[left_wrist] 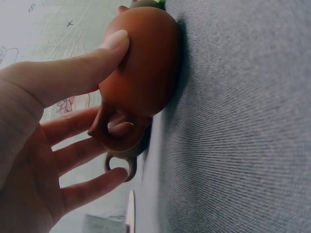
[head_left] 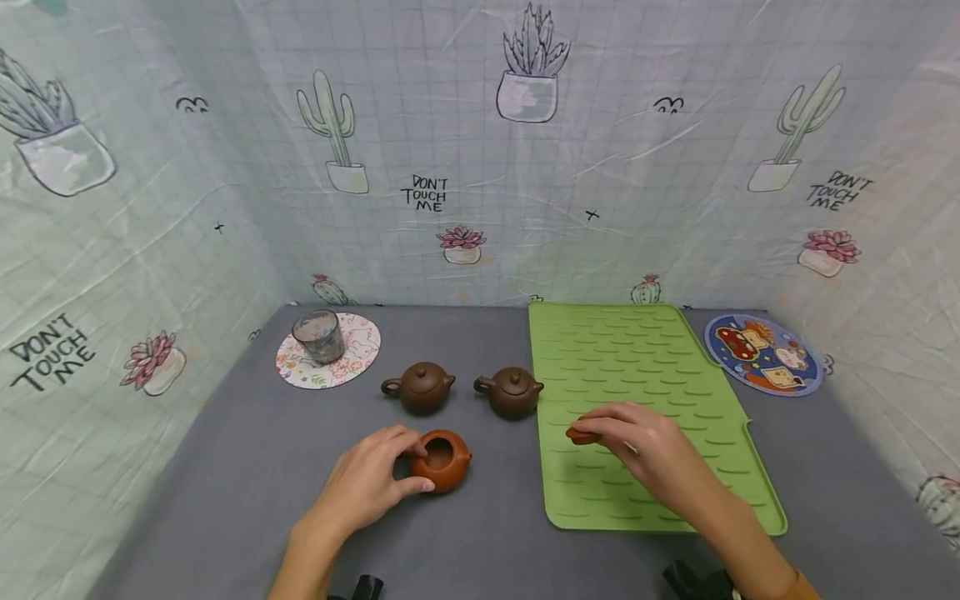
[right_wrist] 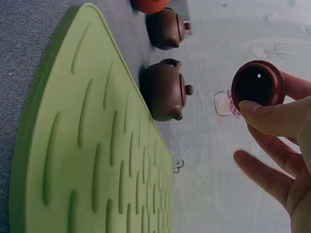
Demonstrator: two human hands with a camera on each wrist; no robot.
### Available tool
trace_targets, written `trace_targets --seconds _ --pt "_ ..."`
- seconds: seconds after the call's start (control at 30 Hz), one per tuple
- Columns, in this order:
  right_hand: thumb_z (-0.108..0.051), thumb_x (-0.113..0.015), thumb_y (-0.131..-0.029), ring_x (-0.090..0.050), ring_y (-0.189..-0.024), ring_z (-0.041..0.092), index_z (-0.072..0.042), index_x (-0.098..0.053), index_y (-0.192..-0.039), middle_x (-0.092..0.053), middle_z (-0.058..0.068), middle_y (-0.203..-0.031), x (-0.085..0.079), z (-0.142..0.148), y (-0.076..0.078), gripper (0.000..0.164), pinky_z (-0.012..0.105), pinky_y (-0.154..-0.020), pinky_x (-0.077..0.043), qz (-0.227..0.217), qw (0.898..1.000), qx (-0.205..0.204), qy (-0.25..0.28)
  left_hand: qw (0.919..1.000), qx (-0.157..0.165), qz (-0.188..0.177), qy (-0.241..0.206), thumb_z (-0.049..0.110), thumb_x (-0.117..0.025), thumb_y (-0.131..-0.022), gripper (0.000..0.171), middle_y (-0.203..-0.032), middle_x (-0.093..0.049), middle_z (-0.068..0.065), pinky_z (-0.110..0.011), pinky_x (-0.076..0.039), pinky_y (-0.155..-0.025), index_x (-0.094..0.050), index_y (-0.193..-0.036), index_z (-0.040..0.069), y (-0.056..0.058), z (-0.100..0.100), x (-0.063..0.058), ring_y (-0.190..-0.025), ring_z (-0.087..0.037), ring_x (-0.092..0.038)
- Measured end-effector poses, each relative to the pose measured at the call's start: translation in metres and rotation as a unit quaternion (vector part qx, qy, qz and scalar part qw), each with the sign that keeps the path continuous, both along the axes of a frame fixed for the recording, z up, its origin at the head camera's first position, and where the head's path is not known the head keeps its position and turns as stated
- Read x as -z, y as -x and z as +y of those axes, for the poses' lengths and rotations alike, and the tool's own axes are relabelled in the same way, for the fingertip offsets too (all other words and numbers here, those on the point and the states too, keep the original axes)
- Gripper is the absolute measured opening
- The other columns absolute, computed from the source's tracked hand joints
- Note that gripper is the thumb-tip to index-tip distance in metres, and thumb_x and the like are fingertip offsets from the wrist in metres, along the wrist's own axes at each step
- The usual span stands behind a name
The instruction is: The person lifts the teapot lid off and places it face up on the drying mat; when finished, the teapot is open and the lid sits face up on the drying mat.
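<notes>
An orange-brown clay teapot (head_left: 452, 473) stands lidless on the grey table, its round opening facing up. My left hand (head_left: 369, 475) grips its body from the handle side, thumb on the near wall, as the left wrist view shows beside the teapot's loop handle (left_wrist: 121, 144). Above the green mat, my right hand (head_left: 648, 446) pinches the small teapot lid (head_left: 582, 433) between thumb and fingers. In the right wrist view the hollow underside of the lid (right_wrist: 255, 83) faces the camera.
Two dark brown lidded teapots, one on the left (head_left: 423, 389) and one on the right (head_left: 512, 393), stand behind. The right one's spout meets the edge of the green ridged mat (head_left: 630, 350). A glass (head_left: 320, 337) stands on a floral coaster (head_left: 363, 342); a blue patterned coaster (head_left: 765, 354) lies far right.
</notes>
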State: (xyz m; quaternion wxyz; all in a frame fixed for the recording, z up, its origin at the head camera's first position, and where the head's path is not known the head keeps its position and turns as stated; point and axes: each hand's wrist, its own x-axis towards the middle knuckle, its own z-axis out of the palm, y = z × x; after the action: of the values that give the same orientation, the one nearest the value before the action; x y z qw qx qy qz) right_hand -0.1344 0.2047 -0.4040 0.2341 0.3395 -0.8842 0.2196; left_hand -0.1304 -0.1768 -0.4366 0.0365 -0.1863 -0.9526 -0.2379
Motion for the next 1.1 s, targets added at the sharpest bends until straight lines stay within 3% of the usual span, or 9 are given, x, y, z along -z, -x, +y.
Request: trace_targets --seconds 0.13,0.23,0.47,0.7,0.97,1.1 --pt "0.001 -0.085 -0.075 -0.072 -0.098 0.012 -0.027 -0.076 -0.114 -0.075 -0.009 -0.109 0.003 0.002 -0.001 0.049 0.028 -0.078 -0.058 0.000 1.000 0.009 -0.017 1.0000 0.000 -0.003 -0.003 0.039 -0.092 -0.071 0.034 -0.100 -0.066 0.019 -0.030 -0.055 -0.077 -0.072 -0.096 0.028 0.001 0.000 -0.001 -0.090 -0.007 -0.066" --pt "0.002 -0.086 -0.074 -0.073 -0.096 0.012 -0.025 -0.076 -0.116 -0.076 -0.009 -0.107 0.005 0.003 -0.002 0.052 0.029 -0.077 -0.060 -0.007 1.000 0.008 -0.015 1.0000 0.000 -0.006 -0.005 0.038 -0.092 -0.071 0.034 -0.100 -0.066 0.019 -0.029 -0.055 -0.077 -0.071 -0.096 0.028 0.001 0.000 -0.001 -0.090 -0.006 -0.066" --pt "0.002 -0.086 -0.073 -0.077 -0.096 0.013 -0.017 -0.074 -0.120 -0.079 -0.006 -0.108 0.009 0.003 -0.004 0.052 0.012 -0.086 -0.054 -0.033 0.999 -0.013 0.007 1.0000 -0.001 -0.007 -0.004 0.038 -0.092 -0.071 0.034 -0.099 -0.065 0.019 -0.030 -0.055 -0.079 -0.071 -0.097 0.029 0.002 0.000 -0.001 -0.090 -0.007 -0.066" --pt "0.005 -0.081 -0.080 -0.075 -0.094 0.004 -0.021 -0.070 -0.120 -0.077 -0.013 -0.109 0.012 0.004 -0.007 0.050 0.005 -0.078 -0.052 -0.098 0.994 -0.042 0.024 0.9999 -0.004 -0.009 -0.003 0.038 -0.092 -0.071 0.033 -0.099 -0.065 0.020 -0.030 -0.054 -0.078 -0.071 -0.096 0.029 0.002 0.000 -0.002 -0.090 -0.006 -0.065" --pt "0.002 -0.083 -0.078 -0.074 -0.103 0.012 -0.024 -0.072 -0.122 -0.075 -0.008 -0.117 0.022 0.007 -0.011 0.052 0.029 -0.082 -0.061 -0.077 0.996 -0.034 -0.019 0.9995 -0.013 -0.029 -0.001 0.038 -0.091 -0.072 0.032 -0.100 -0.065 0.020 -0.031 -0.054 -0.077 -0.071 -0.096 0.030 0.002 0.001 -0.003 -0.091 -0.008 -0.066" --pt "0.001 -0.082 -0.079 -0.074 -0.103 0.011 -0.026 -0.072 -0.122 -0.074 -0.010 -0.117 0.027 0.007 -0.013 0.052 0.032 -0.081 -0.061 -0.096 0.994 -0.037 -0.026 0.9994 -0.015 -0.031 -0.001 0.039 -0.091 -0.072 0.032 -0.100 -0.066 0.019 -0.031 -0.053 -0.076 -0.071 -0.096 0.030 0.001 0.001 -0.003 -0.091 -0.008 -0.066"
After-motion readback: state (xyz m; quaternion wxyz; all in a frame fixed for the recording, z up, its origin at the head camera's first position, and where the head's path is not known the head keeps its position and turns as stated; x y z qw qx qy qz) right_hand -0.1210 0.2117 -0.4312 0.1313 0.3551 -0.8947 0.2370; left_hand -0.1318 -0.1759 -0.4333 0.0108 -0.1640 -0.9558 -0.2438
